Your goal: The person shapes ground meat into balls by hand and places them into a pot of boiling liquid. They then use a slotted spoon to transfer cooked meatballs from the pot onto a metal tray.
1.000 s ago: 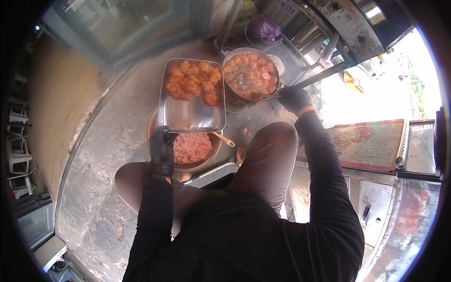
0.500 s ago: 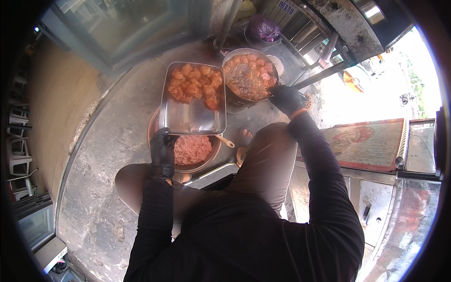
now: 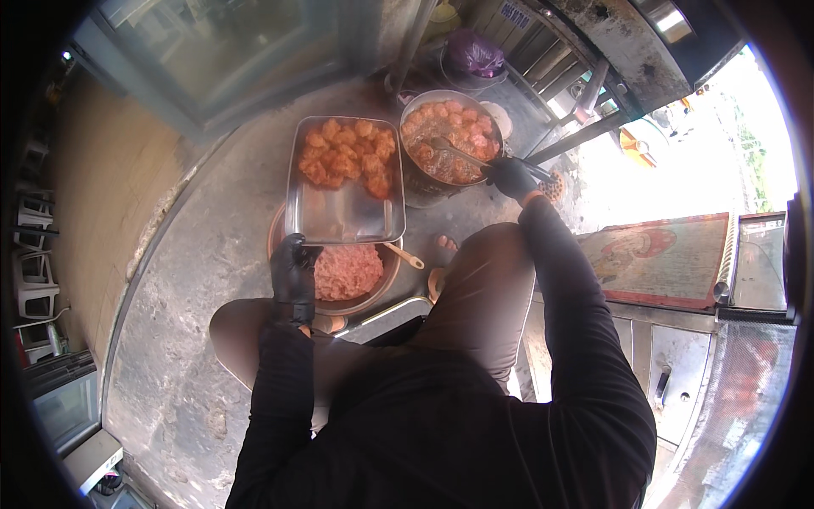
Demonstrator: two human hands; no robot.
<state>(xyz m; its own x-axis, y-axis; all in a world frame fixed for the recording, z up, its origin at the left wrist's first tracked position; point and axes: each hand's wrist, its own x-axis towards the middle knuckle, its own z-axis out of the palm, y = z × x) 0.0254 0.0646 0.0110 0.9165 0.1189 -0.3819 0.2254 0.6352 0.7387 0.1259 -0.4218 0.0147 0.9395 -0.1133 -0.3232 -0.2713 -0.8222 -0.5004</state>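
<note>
My left hand (image 3: pixel 293 276), in a black glove, is closed on the near left corner of a rectangular metal tray (image 3: pixel 349 222). Browned, orange-red fried lumps (image 3: pixel 348 153) fill its far half. Under the tray stands a wide basin (image 3: pixel 395 276) of pink minced meat (image 3: pixel 348 271), partly covered. To the right, my black-gloved right hand (image 3: pixel 511 180) grips metal tongs (image 3: pixel 462 153) at the pot's near right rim. Their tips reach into the pot (image 3: pixel 415 174), among bubbling oil and floating meat lumps (image 3: pixel 458 119). Paler pink lumps lie along its right side.
A light-handled utensil (image 3: pixel 407 256) sticks out of the basin. Behind the pot sits a purple plastic bag (image 3: pixel 475 55) in a bucket. A round perforated piece (image 3: pixel 552 185) lies right of my right hand. A metal cabinet (image 3: pixel 678 373) stands at right, a glass-panelled frame (image 3: pixel 229 59) at far left.
The tongs now show plainly over the pot, and the right hand has shifted slightly. The lumps in the oil have moved apart. The tray has dipped slightly nearer, still in the left hand.
</note>
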